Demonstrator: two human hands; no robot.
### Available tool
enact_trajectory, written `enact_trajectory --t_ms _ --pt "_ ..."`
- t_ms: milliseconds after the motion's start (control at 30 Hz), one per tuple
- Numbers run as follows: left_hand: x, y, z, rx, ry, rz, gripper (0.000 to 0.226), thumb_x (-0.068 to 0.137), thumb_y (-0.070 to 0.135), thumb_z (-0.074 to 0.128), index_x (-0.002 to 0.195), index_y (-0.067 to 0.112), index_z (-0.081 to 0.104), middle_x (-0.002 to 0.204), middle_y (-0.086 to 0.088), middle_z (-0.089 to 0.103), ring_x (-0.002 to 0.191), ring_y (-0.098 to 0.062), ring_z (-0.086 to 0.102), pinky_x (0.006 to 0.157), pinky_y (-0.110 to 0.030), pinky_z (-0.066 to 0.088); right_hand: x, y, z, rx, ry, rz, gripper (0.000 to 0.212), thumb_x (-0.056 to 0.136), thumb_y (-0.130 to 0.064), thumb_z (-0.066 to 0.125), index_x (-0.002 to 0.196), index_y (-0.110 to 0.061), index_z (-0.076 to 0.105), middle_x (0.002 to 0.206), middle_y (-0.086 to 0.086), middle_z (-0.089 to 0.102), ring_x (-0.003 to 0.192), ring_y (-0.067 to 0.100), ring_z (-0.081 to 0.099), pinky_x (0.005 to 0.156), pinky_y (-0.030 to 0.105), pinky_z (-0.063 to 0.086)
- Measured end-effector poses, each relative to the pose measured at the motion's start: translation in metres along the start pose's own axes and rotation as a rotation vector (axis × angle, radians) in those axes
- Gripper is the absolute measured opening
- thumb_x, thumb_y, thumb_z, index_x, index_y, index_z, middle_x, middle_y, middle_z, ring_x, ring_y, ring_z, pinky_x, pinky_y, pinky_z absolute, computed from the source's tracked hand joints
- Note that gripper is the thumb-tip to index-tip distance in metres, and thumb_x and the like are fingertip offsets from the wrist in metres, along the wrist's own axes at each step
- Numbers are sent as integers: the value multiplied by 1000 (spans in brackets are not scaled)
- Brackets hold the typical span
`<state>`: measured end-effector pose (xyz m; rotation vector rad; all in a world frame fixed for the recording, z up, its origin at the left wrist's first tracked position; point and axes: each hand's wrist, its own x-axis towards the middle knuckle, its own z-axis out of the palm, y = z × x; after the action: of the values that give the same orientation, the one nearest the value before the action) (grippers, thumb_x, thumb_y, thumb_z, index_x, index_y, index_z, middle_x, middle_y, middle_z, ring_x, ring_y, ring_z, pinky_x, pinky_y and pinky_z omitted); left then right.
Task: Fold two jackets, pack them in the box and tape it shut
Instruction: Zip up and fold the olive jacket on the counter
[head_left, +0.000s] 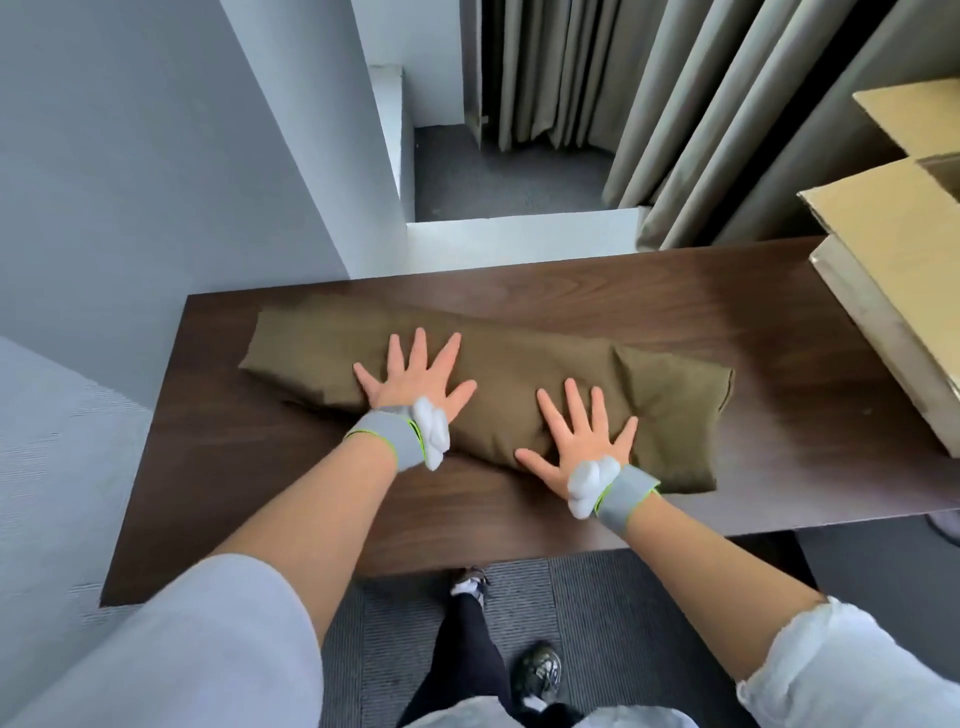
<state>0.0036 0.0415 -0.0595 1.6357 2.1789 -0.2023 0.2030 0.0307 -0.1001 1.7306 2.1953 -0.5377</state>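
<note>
Folded olive jacket (483, 395) lengthwise on dark table (727, 312), beneath both palms, left hand (415, 379) and right hand (582, 441) flat, fingers splayed, gripping nothing, fabric puffy, creased

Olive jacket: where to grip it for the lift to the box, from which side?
Take the jacket at its short ends, left hand from the left, right hand from the right, fingers slid under. It lies long and soft across the table; held mid-length it would likely sag.

Left hand (415, 376) flat, palm down, fingers straight and splayed, forearm bare, reaching forward. Right hand (582, 441) in same pose, palm down, fingers splayed, closer to the torso
</note>
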Motion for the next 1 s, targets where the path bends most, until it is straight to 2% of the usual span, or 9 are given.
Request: enact_trajectory --t_ms 67,133,200,333,467,567,633,833,1000 --pt "-9 -7 24 -87 -163 -113 63 92 63 24 144 49 -8 158 4 -16 145 -27 -14 107 -69 7 0 -8 -4 135 76 43 68 90 -66 28 148 -42 3 158 -12 -8 146 19 -11 112 61 0" --pt "-16 -8 34 -96 -170 -166 64 91 65 22 144 48 -9 158 2 -17 146 -27 -12 109 -67 8 6 -18 -16 212 191 98 61 95 -58 28 149 -37 10 159 -8 -3 147 15 -8 114 59 1" --pt "-15 -11 27 -26 -23 -128 65 90 64 27 147 44 3 159 -3 -4 146 -27 1 112 -59 8 16 -32 -27 167 284 58 59 95 -57 20 150 -36 9 159 -7 -3 147 15 -8 113 59 -2" --pt "23 -18 -4 53 427 246 63 83 53 20 139 35 41 152 -9 32 139 -29 32 113 -55 18 45 -66 -46 107 354 -40 74 79 -62 -8 149 -40 4 159 -9 -5 147 15 -9 111 59 -6" --pt "58 -29 9 139 183 259 63 87 64 6 147 45 9 160 0 3 147 -23 1 113 -58 -3 71 -70 -34 102 232 116 59 94 -60 8 148 -41 -4 158 -10 -11 146 13 -14 112 60 -8" --pt "62 -47 39 189 188 229 66 85 63 14 144 38 31 151 -9 34 140 -28 32 111 -62 17 80 -75 -3 86 264 178 76 80 -64 -6 149 -38 5 159 -7 1 147 14 -3 110 60 -9" --pt "60 -44 48 153 246 261 64 84 61 22 137 34 46 141 -10 49 131 -30 46 106 -61 26 76 -71 1 103 338 183 76 80 -62 0 149 -34 17 158 -4 15 147 17 9 110 60 -6" --pt "69 -101 45 36 350 98 59 86 51 30 134 23 52 141 -19 46 130 -36 46 110 -41 16 79 -71 -1 103 359 173 75 82 -61 7 148 -30 24 156 -2 22 146 18 14 110 61 -3" --pt "58 -100 42 -19 224 -6 70 84 56 15 143 28 37 152 -17 30 141 -33 27 116 -41 4 95 -122 -18 7 421 8 64 89 -43 19 142 -14 42 149 9 38 140 23 32 108 65 4"
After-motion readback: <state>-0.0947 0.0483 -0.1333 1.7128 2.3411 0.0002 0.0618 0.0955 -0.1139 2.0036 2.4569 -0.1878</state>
